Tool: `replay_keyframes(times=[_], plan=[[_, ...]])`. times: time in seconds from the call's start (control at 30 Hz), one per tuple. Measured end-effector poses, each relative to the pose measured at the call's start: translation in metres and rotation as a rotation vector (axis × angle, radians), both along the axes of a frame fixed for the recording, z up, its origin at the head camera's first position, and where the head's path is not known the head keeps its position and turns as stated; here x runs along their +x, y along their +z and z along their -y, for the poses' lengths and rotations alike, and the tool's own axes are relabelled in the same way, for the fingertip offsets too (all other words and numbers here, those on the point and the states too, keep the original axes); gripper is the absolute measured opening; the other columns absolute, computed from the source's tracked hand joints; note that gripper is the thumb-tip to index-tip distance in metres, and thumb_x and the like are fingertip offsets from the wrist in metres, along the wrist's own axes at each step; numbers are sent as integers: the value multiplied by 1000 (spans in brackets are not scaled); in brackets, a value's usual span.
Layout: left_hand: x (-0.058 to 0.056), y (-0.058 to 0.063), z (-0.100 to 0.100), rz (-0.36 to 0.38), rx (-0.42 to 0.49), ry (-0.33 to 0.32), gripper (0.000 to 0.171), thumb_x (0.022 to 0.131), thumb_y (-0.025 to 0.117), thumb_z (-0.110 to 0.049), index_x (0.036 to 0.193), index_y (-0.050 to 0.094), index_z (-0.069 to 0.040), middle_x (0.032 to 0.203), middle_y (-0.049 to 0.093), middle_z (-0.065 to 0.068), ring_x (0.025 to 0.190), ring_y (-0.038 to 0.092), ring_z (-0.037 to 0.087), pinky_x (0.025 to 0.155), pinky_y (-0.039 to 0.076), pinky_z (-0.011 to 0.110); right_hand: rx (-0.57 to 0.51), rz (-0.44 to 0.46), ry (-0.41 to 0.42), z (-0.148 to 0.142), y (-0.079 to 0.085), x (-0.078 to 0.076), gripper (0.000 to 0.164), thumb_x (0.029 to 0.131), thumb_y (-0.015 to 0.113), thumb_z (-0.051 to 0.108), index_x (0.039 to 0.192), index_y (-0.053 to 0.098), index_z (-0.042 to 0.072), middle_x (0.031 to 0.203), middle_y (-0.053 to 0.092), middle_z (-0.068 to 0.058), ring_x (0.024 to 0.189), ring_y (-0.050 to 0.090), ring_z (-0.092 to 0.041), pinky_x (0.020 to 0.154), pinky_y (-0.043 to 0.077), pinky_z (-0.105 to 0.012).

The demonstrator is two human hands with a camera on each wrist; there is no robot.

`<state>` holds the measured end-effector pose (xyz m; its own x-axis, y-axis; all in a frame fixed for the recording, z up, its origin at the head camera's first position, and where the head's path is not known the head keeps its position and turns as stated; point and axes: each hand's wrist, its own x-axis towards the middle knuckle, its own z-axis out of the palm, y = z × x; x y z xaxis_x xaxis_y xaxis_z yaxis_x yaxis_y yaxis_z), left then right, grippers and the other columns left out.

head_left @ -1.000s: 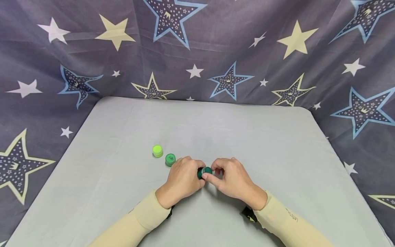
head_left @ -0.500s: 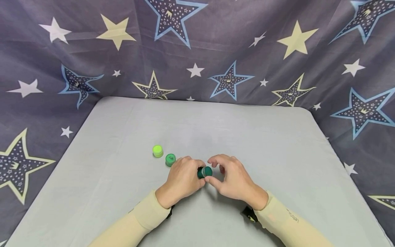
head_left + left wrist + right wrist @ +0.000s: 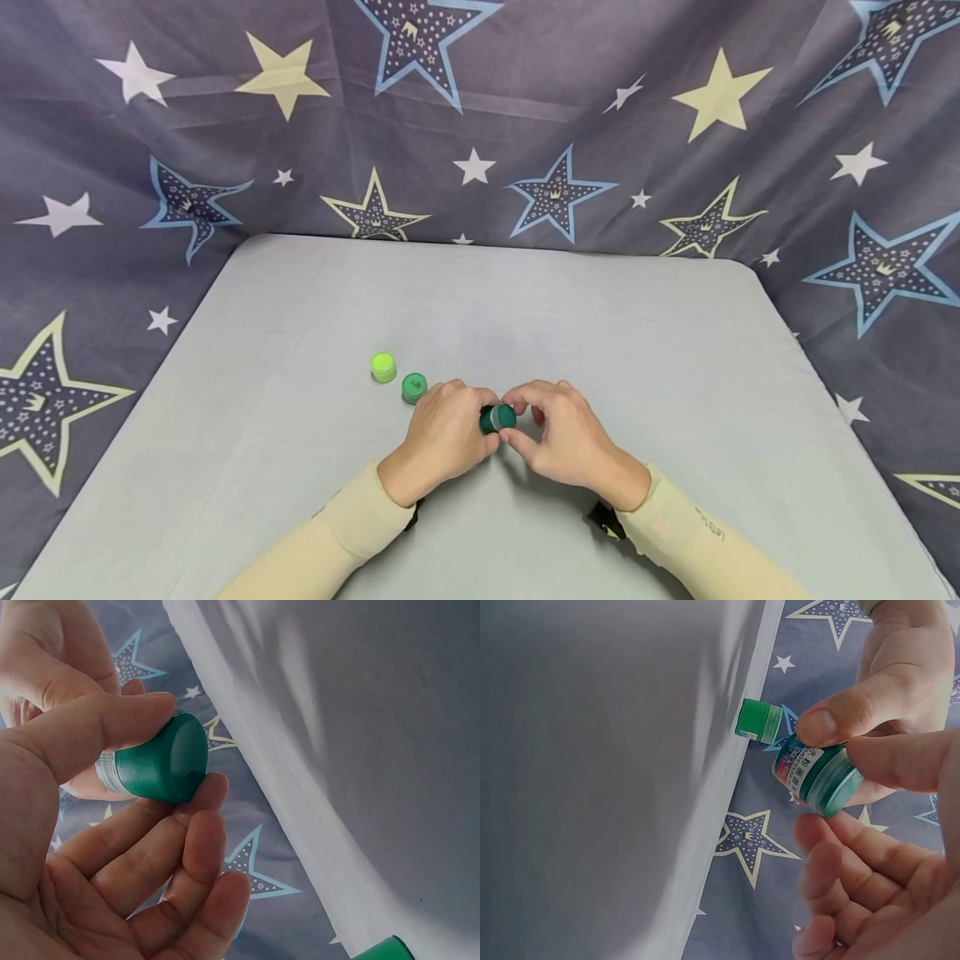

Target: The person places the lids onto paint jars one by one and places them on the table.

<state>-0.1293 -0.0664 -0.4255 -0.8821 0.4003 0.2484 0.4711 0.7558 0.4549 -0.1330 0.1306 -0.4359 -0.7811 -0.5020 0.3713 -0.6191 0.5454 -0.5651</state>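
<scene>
A dark green paint jar (image 3: 487, 420) lies on its side above the table, its lid facing right. My left hand (image 3: 442, 433) grips its body between thumb and fingers; the left wrist view shows the smooth green jar bottom (image 3: 161, 761). At the lid (image 3: 840, 792), my right hand (image 3: 573, 437) has its thumb on one side and its forefinger on the other, pinching the rim. A printed label (image 3: 802, 769) shows on the jar in the right wrist view.
Left of my left hand stand a green paint jar (image 3: 414, 388) and a light green one (image 3: 383, 367), both upright with lids on. A pale grey cloth covers the table (image 3: 525, 308). Behind it hangs a dark curtain (image 3: 480, 108) with printed stars.
My right fingers come off the lid, spread apart, then close on its rim again. My left hand keeps the jar in the same place.
</scene>
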Motion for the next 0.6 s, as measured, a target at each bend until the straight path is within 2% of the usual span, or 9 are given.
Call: replay_keyframes(times=[0.07, 0.23, 0.33, 0.47, 0.6], plan=[[0, 0, 0, 3, -4, -1, 21, 70, 94, -17, 82, 77, -20, 65, 61, -10, 61, 47, 10, 63, 40, 30, 4, 4, -7, 0, 0, 0, 24, 80, 88, 17, 99, 74, 16, 86, 66, 4, 63, 53, -15, 65, 38, -29], [-1, 1, 1, -3, -12, -6, 22, 70, 92, -14, 76, 73, -22, 60, 53, -13, 60, 45, 10, 62, 39, 30, 4, 1, -20, 1, 0, -1, 20, 81, 88, 22, 95, 74, 17, 83, 67, 3, 61, 47, -6, 65, 39, -30], [-2, 1, 1, -12, -14, -8, 23, 71, 90, -13, 73, 69, -22, 57, 47, -13, 59, 43, 11, 62, 37, 30, 2, -6, -27, 2, 0, -2, 19, 82, 88, 24, 92, 74, 17, 81, 67, 2, 61, 48, -6, 65, 40, -30], [-2, 2, 2, -7, -21, -1, 20, 73, 90, -15, 76, 72, -22, 59, 50, -13, 58, 42, 12, 61, 37, 30, 9, -17, -43, 3, 1, -3, 19, 83, 87, 27, 90, 73, 15, 78, 66, 1, 60, 49, -8, 65, 40, -29], [-2, 3, 2, 4, -29, 7, 18, 73, 90, -15, 79, 75, -22, 61, 54, -13, 59, 43, 11, 62, 38, 30, 15, -30, -56, 4, 0, -4, 19, 83, 86, 29, 87, 72, 16, 75, 65, 3, 60, 47, -5, 64, 41, -29]])
